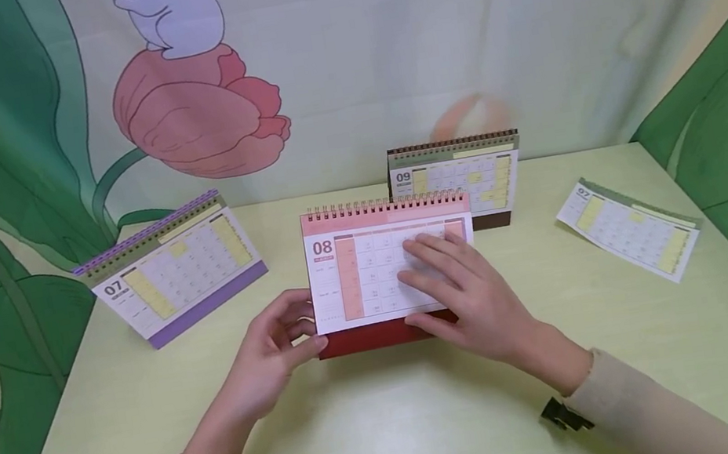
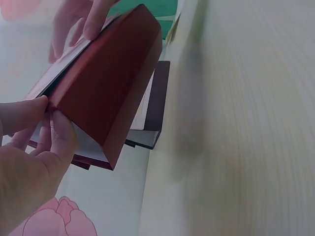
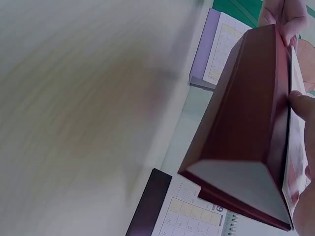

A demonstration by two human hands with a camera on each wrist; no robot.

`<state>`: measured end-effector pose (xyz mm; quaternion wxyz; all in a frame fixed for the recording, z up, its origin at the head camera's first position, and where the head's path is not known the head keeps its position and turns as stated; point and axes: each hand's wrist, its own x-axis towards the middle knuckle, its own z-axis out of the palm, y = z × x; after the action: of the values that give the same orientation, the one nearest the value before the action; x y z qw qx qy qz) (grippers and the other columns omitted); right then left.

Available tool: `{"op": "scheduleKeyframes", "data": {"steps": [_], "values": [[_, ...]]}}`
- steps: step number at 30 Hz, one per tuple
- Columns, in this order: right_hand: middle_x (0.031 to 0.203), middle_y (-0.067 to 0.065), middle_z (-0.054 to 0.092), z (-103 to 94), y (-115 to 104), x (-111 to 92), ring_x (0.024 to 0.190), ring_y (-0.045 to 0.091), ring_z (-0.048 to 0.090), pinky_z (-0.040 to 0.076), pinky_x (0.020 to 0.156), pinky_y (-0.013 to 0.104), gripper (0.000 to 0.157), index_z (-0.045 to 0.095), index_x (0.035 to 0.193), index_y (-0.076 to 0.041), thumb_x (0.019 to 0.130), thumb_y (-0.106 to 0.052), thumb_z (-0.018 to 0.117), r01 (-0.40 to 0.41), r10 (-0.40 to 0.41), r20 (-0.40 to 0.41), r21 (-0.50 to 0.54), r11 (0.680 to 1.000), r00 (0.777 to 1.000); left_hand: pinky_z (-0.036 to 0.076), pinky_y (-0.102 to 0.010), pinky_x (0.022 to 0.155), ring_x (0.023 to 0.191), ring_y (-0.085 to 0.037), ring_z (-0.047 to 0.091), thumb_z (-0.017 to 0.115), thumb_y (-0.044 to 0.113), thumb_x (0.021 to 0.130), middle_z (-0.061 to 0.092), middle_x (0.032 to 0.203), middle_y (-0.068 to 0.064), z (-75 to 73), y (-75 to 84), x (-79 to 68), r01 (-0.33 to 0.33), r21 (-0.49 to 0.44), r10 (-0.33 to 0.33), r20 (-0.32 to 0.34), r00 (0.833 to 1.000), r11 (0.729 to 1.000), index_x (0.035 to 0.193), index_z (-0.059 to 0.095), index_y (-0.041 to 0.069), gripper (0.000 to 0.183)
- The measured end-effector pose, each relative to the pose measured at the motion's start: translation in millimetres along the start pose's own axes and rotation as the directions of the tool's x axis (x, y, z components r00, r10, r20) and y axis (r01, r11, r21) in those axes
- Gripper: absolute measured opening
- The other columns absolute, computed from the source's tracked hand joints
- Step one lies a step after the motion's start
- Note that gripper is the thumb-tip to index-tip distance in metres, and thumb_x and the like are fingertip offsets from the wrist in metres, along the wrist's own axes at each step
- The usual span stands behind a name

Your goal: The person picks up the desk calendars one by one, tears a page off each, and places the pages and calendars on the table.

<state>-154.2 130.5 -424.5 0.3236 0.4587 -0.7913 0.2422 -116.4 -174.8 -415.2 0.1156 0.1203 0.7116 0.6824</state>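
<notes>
A desk calendar with a red base (image 1: 374, 338) and a pink-topped page marked 08 (image 1: 327, 288) is held up in front of me, its underside showing in both wrist views. My left hand (image 1: 277, 352) pinches its left edge between thumb and fingers, by the lower corner. Spread across the right part of the page, my right hand (image 1: 470, 289) presses with nearly straight fingers, its thumb low by the red base. In the right wrist view that thumb (image 3: 301, 104) lies along the page's lower edge. Wire rings (image 1: 389, 204) run along the calendar's top.
A purple-based calendar showing 07 (image 1: 181, 268) stands at the left. Behind the red one is a dark-based calendar showing 09 (image 1: 496, 182), partly hidden. A loose, curled 07 page (image 1: 629, 232) lies on the pale table (image 1: 370, 448) at right. A printed curtain (image 1: 338, 64) hangs behind.
</notes>
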Motion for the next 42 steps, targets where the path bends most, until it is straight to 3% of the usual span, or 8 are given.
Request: {"op": "scheduleKeyframes", "data": {"steps": [8,23,32,42], "values": [[0.149,0.019,0.052,-7.6,1,-2,0.14,0.037,0.044,0.025,0.118,0.059,0.051,0.069,0.129,-0.006,0.093,-0.041,0.077,-0.037,0.037,-0.004,-0.026,0.999,0.999,0.058,-0.034,0.087,0.107,-0.032,0.064,0.062,-0.015,0.093,0.062,0.129,-0.017,14.5,-2.2,11.0,-0.036,-0.059,0.037,0.021,0.999,0.998,0.139,0.055,0.005,0.051],[0.149,0.018,0.053,-11.0,6,-4,0.142,0.036,0.043,0.022,0.119,0.06,0.05,0.07,0.128,-0.004,0.101,-0.046,0.063,-0.081,0.081,-0.008,-0.022,0.996,0.997,0.058,-0.034,0.086,0.103,-0.03,0.065,0.06,-0.018,0.091,0.064,0.126,-0.019,24.0,-8.2,22.0,-0.086,-0.114,0.09,0.031,0.995,0.99,0.137,0.053,-0.002,0.049],[0.137,0.021,0.062,-8.4,6,-5,0.131,0.038,0.054,0.029,0.115,0.064,0.042,0.073,0.119,-0.001,0.105,-0.038,0.059,-0.02,0.019,-0.097,-0.013,1.0,0.995,0.058,-0.034,0.085,0.103,-0.031,0.064,0.06,-0.019,0.091,0.064,0.125,-0.018,24.3,-7.6,23.9,-0.08,-0.129,0.084,0.028,0.996,0.988,0.138,0.053,0.0,0.05],[0.119,0.018,0.072,-8.6,0,-2,0.116,0.038,0.066,0.043,0.106,0.063,0.027,0.073,0.114,0.004,0.104,-0.016,0.057,0.064,-0.063,-0.196,0.001,0.998,0.979,0.058,-0.035,0.087,0.103,-0.03,0.065,0.061,-0.017,0.091,0.064,0.123,-0.019,27.2,-10.8,24.2,-0.071,-0.149,0.077,0.032,0.997,0.986,0.135,0.053,-0.002,0.047]]}}
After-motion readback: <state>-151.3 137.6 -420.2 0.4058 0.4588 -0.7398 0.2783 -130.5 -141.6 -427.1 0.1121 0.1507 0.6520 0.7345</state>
